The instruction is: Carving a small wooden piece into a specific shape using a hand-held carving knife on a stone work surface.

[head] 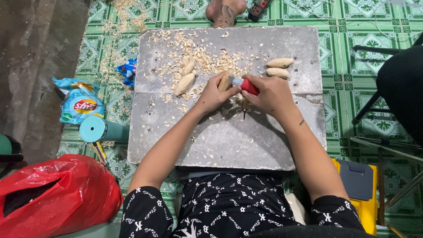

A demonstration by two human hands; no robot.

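Observation:
My left hand (213, 94) grips a small pale wooden piece (224, 82) over the grey board (264, 145). My right hand (269, 94) is closed on a red-handled carving knife (246, 85), its blade against the wooden piece. Two carved oval wooden pieces (279, 67) lie to the right of my hands, and two more (185, 79) lie to the left among pale wood shavings (194, 53).
A teal cylindrical bottle (102, 129) and snack packets (79, 102) lie left of the board on the green tiled floor. A red plastic bag (57, 196) sits at lower left. A yellow box (361, 194) and black stand (387, 92) are at right. A person's foot (224, 13) rests beyond the board.

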